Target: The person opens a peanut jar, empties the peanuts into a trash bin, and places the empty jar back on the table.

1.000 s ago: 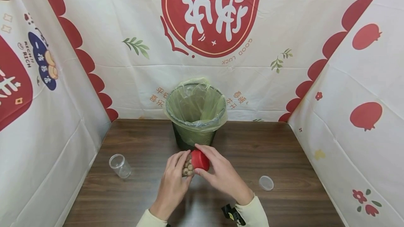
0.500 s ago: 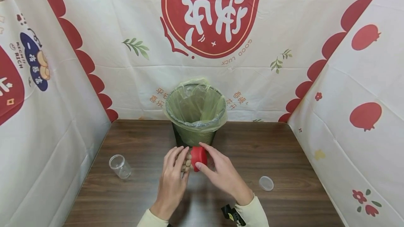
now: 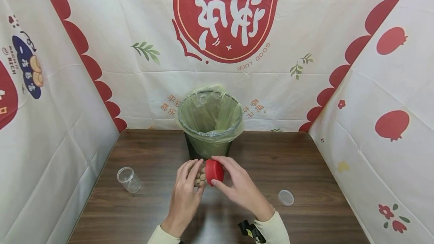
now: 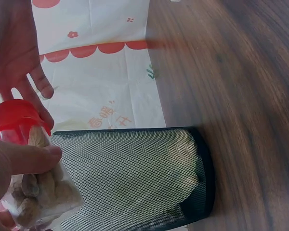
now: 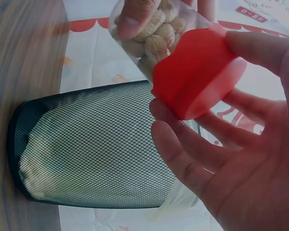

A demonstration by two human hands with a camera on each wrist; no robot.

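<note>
A clear plastic jar [image 3: 200, 176] of peanuts in their shells lies tilted on its side between my hands, in front of the bin. Its red lid [image 3: 214, 172] is on the mouth and points to the right. My left hand [image 3: 183, 197] grips the jar's body; in the left wrist view the thumb lies across the clear wall over the peanuts [image 4: 47, 187]. With thumb and fingers my right hand [image 3: 242, 187] holds the lid's rim, and in the right wrist view the palm faces the lid's top. Left fingers partly hide the jar.
A black mesh bin [image 5: 96, 149] with a yellow-green liner [image 3: 210, 112] stands at the back middle of the wooden table [image 3: 162, 142]. On the left lies a clear lidless jar [image 3: 129, 180]. A translucent round lid [image 3: 286, 197] lies on the right. Printed cloth surrounds the table.
The left hand and jar have shifted slightly away and left. The right fingers have changed place a little on the lid, which tipped and swung back slightly.
</note>
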